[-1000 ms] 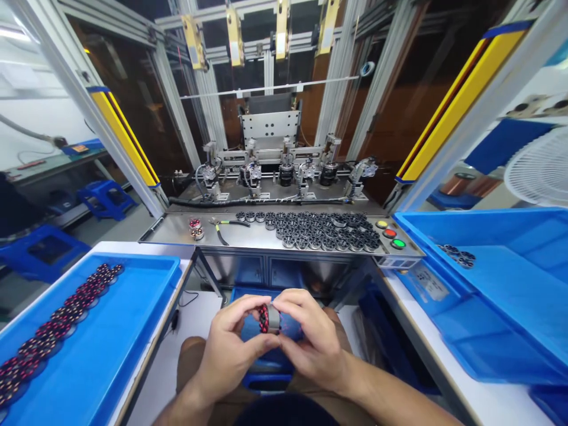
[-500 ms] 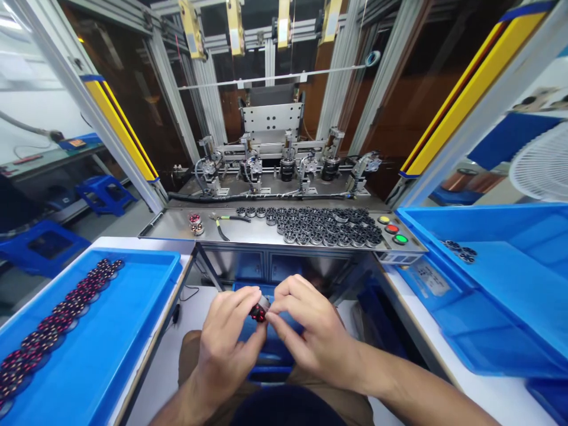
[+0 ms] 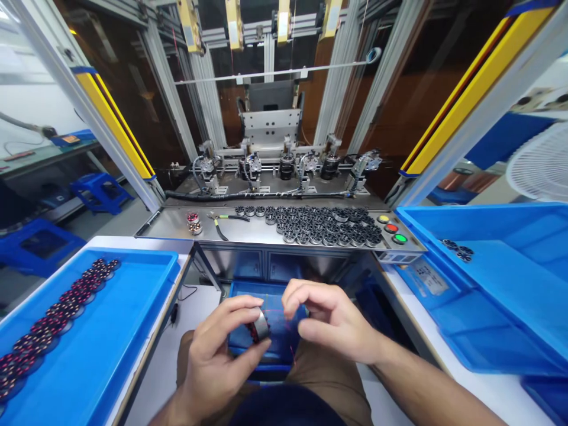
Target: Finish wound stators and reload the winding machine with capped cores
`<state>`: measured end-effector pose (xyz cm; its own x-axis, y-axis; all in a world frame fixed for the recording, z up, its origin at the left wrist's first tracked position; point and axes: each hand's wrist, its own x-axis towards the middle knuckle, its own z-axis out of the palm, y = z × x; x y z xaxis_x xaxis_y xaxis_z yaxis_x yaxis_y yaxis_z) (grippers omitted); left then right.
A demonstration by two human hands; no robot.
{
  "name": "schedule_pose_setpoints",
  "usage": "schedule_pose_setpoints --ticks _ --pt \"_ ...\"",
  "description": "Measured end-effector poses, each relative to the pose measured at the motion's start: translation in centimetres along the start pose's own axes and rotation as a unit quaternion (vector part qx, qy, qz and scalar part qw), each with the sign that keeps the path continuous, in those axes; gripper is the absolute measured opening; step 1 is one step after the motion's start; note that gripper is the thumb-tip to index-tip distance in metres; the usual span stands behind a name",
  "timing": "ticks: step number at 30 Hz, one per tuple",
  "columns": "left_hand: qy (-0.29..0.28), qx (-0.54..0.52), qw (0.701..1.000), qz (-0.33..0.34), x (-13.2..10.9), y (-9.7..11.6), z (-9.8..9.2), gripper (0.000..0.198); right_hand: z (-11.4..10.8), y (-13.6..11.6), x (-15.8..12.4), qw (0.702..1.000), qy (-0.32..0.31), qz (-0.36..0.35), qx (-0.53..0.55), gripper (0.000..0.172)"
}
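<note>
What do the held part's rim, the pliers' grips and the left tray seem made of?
Rim: probably metal, silvery sheen. Pliers' grips: likely plastic or rubber, coloured green and black; finish too small to judge. Left tray: apparently plastic, slightly glossy; uniform blue, soft highlights.

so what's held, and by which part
The left hand holds a round part by its metal rim; whether the right hand holds wire can't be told.

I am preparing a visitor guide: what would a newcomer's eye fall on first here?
Probably the slanting yellow bars framing the scene at both sides. Next, perhaps, the dense group of round black-and-silver parts on the steel ledge ahead. Low centre, the left hand holds a silver, ring-shaped part with red wire.
</note>
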<state>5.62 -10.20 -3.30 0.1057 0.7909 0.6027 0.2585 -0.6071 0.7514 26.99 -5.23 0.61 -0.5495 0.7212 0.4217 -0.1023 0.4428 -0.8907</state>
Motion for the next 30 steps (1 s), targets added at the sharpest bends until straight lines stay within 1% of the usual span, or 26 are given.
schedule_pose_setpoints --ticks 2,3,6,7,10,12,15,18,20,22,24,27,30 --pt "0.023 -0.003 1.0 -0.02 -0.1 -0.1 0.1 0.044 0.4 0.4 -0.5 0.999 -0.006 -0.048 -0.019 0.03" --pt "0.03 -0.001 0.999 -0.026 -0.1 -0.1 0.2 0.043 0.8 0.5 -0.7 0.997 0.002 -0.07 -0.038 0.03" --pt "0.037 -0.008 0.998 -0.047 -0.1 0.1 0.6 0.043 2.2 0.8 -0.8 0.99 0.059 -0.108 -0.074 0.014" --pt "0.041 -0.024 0.997 -0.06 -0.1 0.2 0.8 0.043 2.7 0.8 -0.7 0.988 0.083 -0.105 -0.076 0.012" --pt "0.057 -0.102 0.987 -0.107 -0.2 0.3 1.2 0.039 3.4 0.9 -0.5 0.984 0.151 -0.068 -0.072 0.019" --pt "0.055 -0.142 0.981 -0.123 -0.4 0.2 1.3 0.037 3.4 0.9 -0.6 0.983 0.163 -0.048 -0.067 0.02" --pt "0.056 -0.138 0.983 -0.109 -0.6 -0.2 1.2 0.038 3.1 1.1 -0.6 0.985 0.16 -0.022 -0.057 0.024" --pt "0.07 -0.06 0.993 -0.07 -0.8 -0.5 0.9 0.039 3.1 1.0 -0.3 0.988 0.146 0.012 -0.037 0.024" --pt "0.068 0.007 0.997 -0.028 -0.8 -0.5 0.7 0.042 3.5 0.9 0.2 0.991 0.131 0.019 -0.016 0.03" --pt "0.065 0.06 0.996 0.017 -0.7 -0.4 0.6 0.043 4.0 0.8 0.7 0.991 0.13 0.019 0.002 0.033" --pt "0.066 0.086 0.993 0.043 -0.7 -0.3 0.4 0.044 4.5 0.7 1.0 0.99 0.132 0.036 0.022 0.03" --pt "0.067 0.075 0.995 0.029 -0.8 -0.2 0.1 0.043 4.7 0.9 1.0 0.987 0.106 0.105 0.064 0.032" --pt "0.075 0.045 0.996 -0.013 -1.4 -0.6 -0.7 0.039 3.9 1.7 1.4 0.979 0.057 0.172 0.093 0.037"
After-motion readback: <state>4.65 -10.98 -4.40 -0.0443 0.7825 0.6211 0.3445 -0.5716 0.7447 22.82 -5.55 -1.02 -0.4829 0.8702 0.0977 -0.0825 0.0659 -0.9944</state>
